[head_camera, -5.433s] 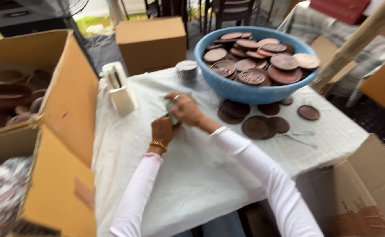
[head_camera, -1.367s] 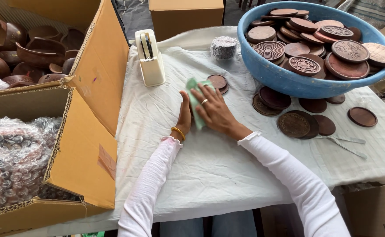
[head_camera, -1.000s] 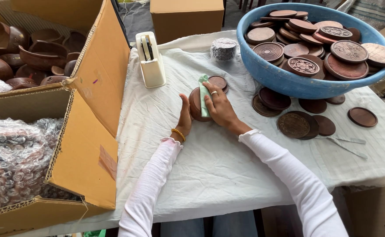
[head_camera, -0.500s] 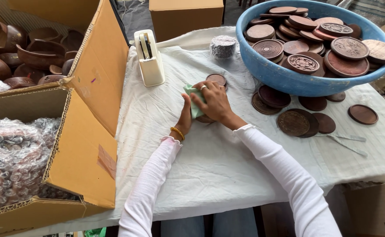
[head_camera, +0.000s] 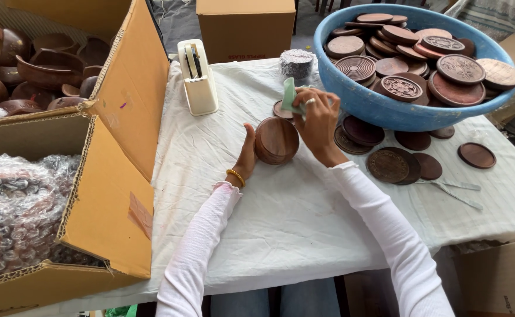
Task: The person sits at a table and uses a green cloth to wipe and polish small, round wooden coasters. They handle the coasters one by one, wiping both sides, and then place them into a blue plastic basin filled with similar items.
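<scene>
My left hand (head_camera: 247, 154) holds a round dark wooden disc (head_camera: 276, 140) tilted on its edge on the white cloth of the table (head_camera: 281, 217). My right hand (head_camera: 318, 120) is just right of the disc, raised off it, and pinches a small pale green pad (head_camera: 290, 97) between its fingers. Another small wooden disc (head_camera: 281, 110) lies flat just behind the held one.
A blue basin (head_camera: 380, 108) full of carved wooden discs stands at the back right, with more discs (head_camera: 395, 164) lying under and beside it. A cream tape dispenser (head_camera: 196, 76), a foil-wrapped stack (head_camera: 297, 63), open cardboard boxes (head_camera: 114, 147) of wooden bowls on the left.
My right hand has lifted the green pad off the disc and moved it up and right. The disc's face now shows, held up by my left hand.
</scene>
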